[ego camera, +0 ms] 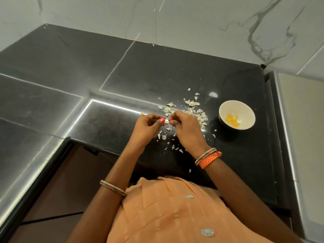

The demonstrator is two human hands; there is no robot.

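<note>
Both of my hands meet above the black countertop (175, 71) and pinch one small pale garlic clove (166, 122) between their fingertips. My left hand (149, 128) holds its left end with curled fingers. The right end is held by my right hand (186, 128), whose fingers curl over it. Most of the clove is hidden by the fingers. Several dry white garlic skins (191, 106) lie scattered on the counter beyond and below the hands. A white bowl (245, 109) stands to the right and holds several yellowish peeled cloves (284, 121).
The counter bends in an L, with its front edge (98, 143) just below my left hand. A marble wall (192, 20) closes the back. A steel sink rim (287, 137) runs along the right side. One loose skin piece (143, 113) lies left of the hands.
</note>
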